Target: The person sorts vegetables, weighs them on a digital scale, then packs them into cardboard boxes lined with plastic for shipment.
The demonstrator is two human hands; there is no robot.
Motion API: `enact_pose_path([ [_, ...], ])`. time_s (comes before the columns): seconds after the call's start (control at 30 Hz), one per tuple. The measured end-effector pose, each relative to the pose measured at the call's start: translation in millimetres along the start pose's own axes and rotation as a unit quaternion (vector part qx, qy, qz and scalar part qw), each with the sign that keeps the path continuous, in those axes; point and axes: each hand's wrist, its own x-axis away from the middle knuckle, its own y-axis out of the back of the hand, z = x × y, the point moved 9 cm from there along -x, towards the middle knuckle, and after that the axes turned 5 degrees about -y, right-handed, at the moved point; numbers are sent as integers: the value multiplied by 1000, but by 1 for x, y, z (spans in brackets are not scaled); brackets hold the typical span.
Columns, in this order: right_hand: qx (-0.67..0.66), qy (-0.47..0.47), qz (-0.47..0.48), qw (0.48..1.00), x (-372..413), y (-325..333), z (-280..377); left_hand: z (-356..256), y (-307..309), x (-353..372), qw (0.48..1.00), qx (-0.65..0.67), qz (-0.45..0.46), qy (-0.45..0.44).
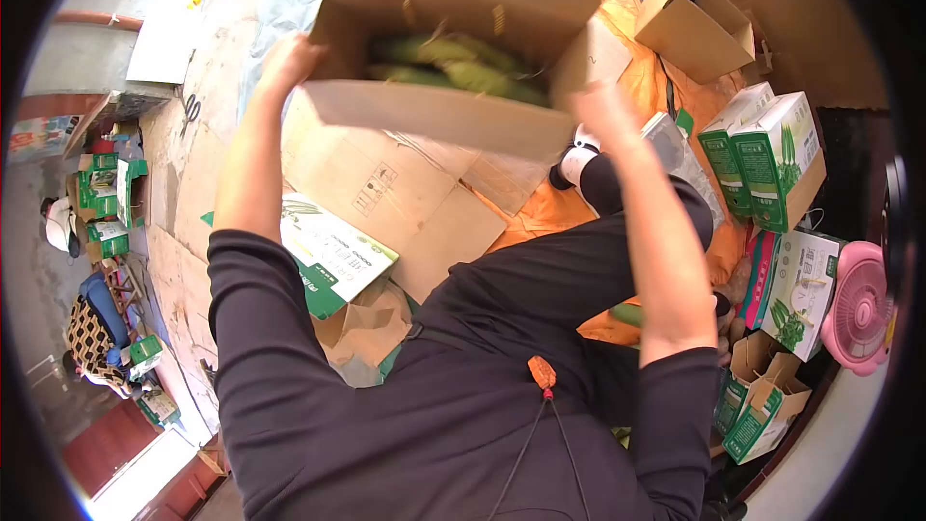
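Holding a brown open box (434,116) in the air, the left hand (294,60) and right hand (602,108) grip its opposite ends. The left hand is closed on the left end. The right hand is closed at the lower right corner; motion blur obscures the position of its individual fingers. The open box is in front of the person, above flattened cardboard (415,193), with its opening facing the camera and its flaps spread. Contents: long green vegetables (473,69), lying together at the bottom; blur prevents a count.

Surrounding containers are located as follows. Upper right: a tan box (690,34), near an orange sheet (555,207). Right side: two tall cartons (779,169), green and white, standing side by side. Below these: a white carton (803,280) printed with green vegetables, beside a pink fan (858,307). Lower right: small open cartons (767,410), flaps raised; their interiors cannot be read. Beside the left forearm: a printed carton (333,249), resting partly over the flattened cardboard, with crumpled brown paper (371,323) just below. Far left: green cartons (104,188), grouped together.
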Motion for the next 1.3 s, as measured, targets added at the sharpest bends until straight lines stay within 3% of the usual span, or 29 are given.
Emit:
enact_pose_path([
  [0.03,4,1,-5,1000,-3,3,-1,17,-3,11,997,-45,-66,15],
  [0.07,-198,-147,-91,965,6,-7,-7,33,-13,19,996,-55,-68,11],
  [0.13,-193,-138,-29,971,23,-50,56,96,-21,44,994,-84,-54,47],
  [0.17,-197,-95,2,976,15,-96,76,117,-29,56,989,-99,-44,104],
  [0.2,-218,-113,120,962,35,-104,102,148,-46,62,986,-118,-47,104],
  [0.23,-135,-15,182,974,30,-156,134,159,-59,73,989,-116,-32,91],
  [0.27,-185,-10,120,975,44,-141,139,173,-75,81,989,-105,-62,80],
  [0.3,-178,32,182,966,64,-125,153,232,-127,87,974,-157,40,160],
  [0.37,-243,87,184,948,76,-94,162,275,-153,140,983,-27,-16,179],
  [0.4,-327,101,67,937,56,-103,163,293,-164,167,981,38,-46,184],
  [0.43,-300,79,127,942,78,-60,149,265,-155,177,987,45,-16,156],
  [0.47,-308,79,70,946,81,-39,136,268,-175,163,989,-43,31,139],
  [0.5,-308,84,35,947,78,-24,123,264,-182,150,995,-37,-30,88],
  [0.57,-302,78,-23,950,91,7,93,210,-156,139,991,-42,-80,103],
  [0.63,-412,126,-112,896,123,49,72,123,-82,170,980,-124,-94,126],
  [0.7,-460,113,-137,870,153,71,38,116,-70,163,990,-110,-81,46],
  [0.77,-564,68,-201,798,191,90,-21,38,-74,169,999,-40,12,-4],
  [0.9,-586,20,-346,732,273,95,-119,-84,-116,203,986,-31,67,-146],
  [1.1,-562,-116,-485,659,428,47,-228,-188,-136,225,933,-222,79,-273],
  [1.17,-607,-186,-500,590,473,7,-259,-228,-117,225,951,11,108,-291],
  [1.23,-497,-247,-566,610,522,-22,-277,-255,-119,199,920,161,101,-342],
  [1.3,-534,-326,-563,541,558,-71,-292,-296,-105,186,888,207,86,-402],
])
